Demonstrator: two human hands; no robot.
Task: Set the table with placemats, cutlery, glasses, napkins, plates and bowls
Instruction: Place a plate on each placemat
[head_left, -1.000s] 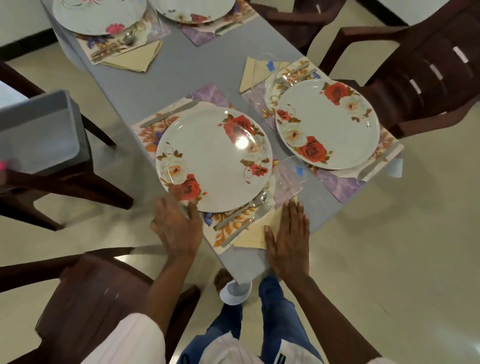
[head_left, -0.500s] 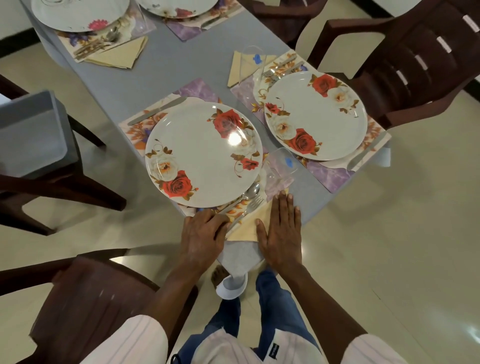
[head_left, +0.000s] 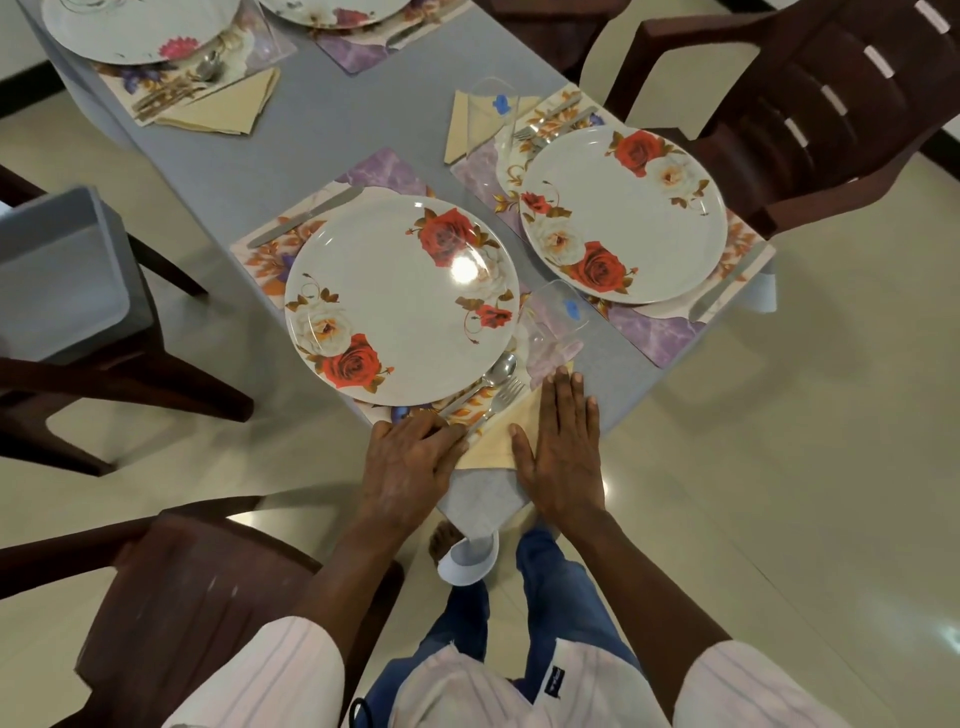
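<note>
Right hand (head_left: 561, 457) lies flat on the napkin (head_left: 494, 440), left hand (head_left: 410, 467) flat beside it, on grey table (head_left: 322, 140) (cream floor (head_left: 789, 467)).

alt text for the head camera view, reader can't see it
A person's right hand lies flat on a folded yellow napkin at the near corner of a grey table, the left hand resting at its edge. Beside it, a fork and spoon lie by a rose-patterned plate on a floral placemat; more places are set beyond.
</note>
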